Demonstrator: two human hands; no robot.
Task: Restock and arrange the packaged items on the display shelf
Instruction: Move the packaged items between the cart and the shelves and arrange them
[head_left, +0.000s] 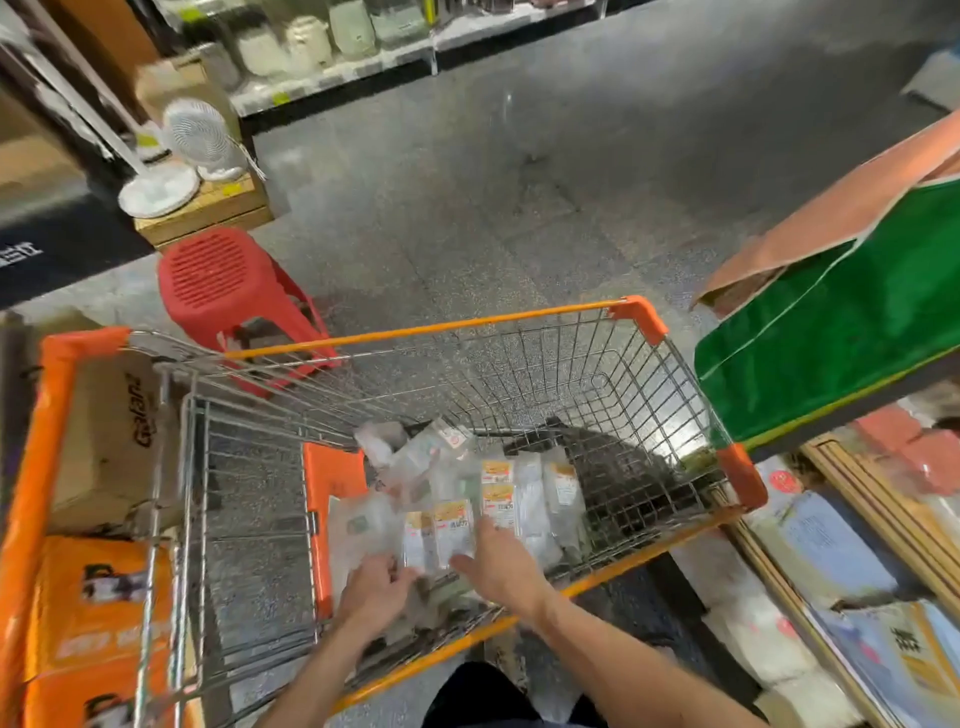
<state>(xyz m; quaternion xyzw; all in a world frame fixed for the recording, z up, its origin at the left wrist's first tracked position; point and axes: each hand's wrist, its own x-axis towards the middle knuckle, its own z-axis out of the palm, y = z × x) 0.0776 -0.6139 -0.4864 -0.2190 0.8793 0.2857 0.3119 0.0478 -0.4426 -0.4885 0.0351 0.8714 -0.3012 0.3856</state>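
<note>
In the head view, the packets (452, 530) lay flat in the bottom of the wire cart (639, 317). They lay side by side, their long axes running from the person toward the cart's far end, orange-labelled ends pointing away. The left grip (376, 582), blurred, was grasping the near edge of one clear packet with curled fingers. The right grip (498, 566) was released, its straight fingers resting on the near ends of the labelled ones.

packets (452, 519): labels blurred | green bag (831, 332): cut by right edge | far shelf (337, 78): blurred
</note>
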